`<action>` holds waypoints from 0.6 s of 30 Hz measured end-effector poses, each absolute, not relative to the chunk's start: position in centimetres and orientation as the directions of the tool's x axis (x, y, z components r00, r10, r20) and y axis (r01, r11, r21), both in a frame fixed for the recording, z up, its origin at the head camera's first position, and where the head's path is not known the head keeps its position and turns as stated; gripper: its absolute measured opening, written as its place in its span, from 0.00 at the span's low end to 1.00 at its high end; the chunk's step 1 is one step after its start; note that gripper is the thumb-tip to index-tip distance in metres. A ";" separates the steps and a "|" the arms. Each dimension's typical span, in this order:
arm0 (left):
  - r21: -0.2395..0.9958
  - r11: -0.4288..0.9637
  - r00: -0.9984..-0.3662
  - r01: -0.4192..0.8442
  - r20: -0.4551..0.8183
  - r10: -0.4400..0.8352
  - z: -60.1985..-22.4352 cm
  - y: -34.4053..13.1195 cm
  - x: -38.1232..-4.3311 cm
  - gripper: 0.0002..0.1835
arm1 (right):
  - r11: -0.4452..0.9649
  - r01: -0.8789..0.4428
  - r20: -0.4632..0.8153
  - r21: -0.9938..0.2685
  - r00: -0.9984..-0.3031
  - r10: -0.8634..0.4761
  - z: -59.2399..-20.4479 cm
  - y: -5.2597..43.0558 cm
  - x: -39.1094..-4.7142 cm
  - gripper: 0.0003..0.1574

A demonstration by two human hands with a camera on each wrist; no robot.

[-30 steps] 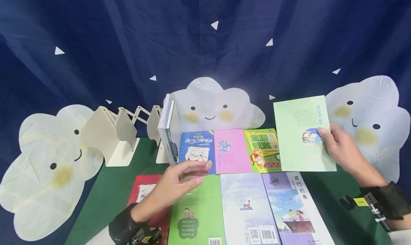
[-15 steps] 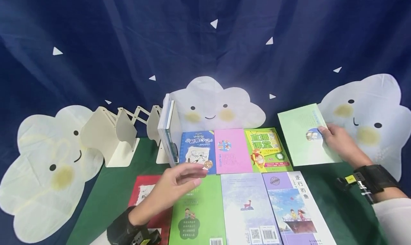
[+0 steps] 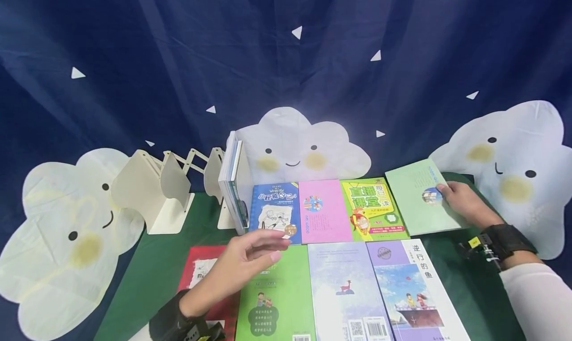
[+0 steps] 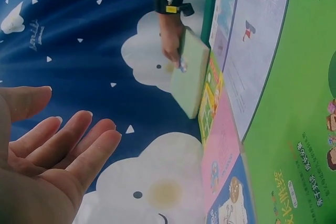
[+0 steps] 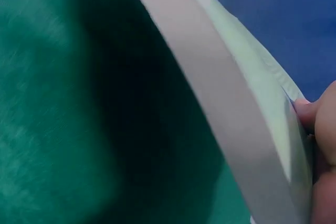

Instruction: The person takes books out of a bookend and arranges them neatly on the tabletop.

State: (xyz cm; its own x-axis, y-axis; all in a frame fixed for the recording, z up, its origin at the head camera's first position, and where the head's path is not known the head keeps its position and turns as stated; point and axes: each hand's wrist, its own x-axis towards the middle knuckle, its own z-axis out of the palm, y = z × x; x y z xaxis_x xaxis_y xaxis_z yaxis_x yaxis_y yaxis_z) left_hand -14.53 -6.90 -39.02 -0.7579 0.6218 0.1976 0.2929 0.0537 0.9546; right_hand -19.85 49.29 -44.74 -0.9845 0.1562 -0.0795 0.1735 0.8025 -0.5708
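Note:
My right hand (image 3: 462, 201) grips the right edge of a pale green book (image 3: 422, 194), thumb on its cover beside a small round picture. The book is tilted, close over the green cloth at the right end of the back row, beside a yellow-green book (image 3: 374, 209). In the right wrist view the book's pale page edge (image 5: 210, 87) slants above the cloth, with a dark shadow beneath. My left hand (image 3: 248, 261) hovers over the front row near a blue book (image 3: 270, 207) and a green book (image 3: 277, 301), its fingers relaxed and holding nothing, as the left wrist view shows.
A pink book (image 3: 325, 212) lies in the back row. In front lie a red book (image 3: 192, 264), a lavender book (image 3: 348, 291) and a purple-and-white book (image 3: 415, 291). Several books (image 3: 237, 182) stand upright against a cream expanding bookend (image 3: 174, 182). A dark blue curtain (image 3: 286, 58) hangs behind.
My right hand has lowered the pale green book toward the cloth and moved slightly left, tilting it from nearly upright. The left hand has stayed almost in place.

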 end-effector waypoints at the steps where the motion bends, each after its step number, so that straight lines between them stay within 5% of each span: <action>1: 0.955 0.057 -0.760 0.292 0.195 0.620 -39.0 -6.9 -14.5 0.19 | 0.808 0.183 -0.095 -0.560 -0.983 0.156 -45.0 49.5 -19.9 0.41; 8: 0.963 0.091 -0.783 0.255 0.150 0.603 -39.0 -7.2 -14.5 0.19 | 0.832 0.267 -0.162 -0.485 -0.963 0.215 -46.7 49.9 -20.1 0.41; 18: 0.963 0.154 -0.816 0.223 0.098 0.569 -39.6 -8.4 -14.6 0.20 | 0.906 0.249 -0.048 -0.343 -0.968 0.248 -47.2 48.8 -20.4 0.31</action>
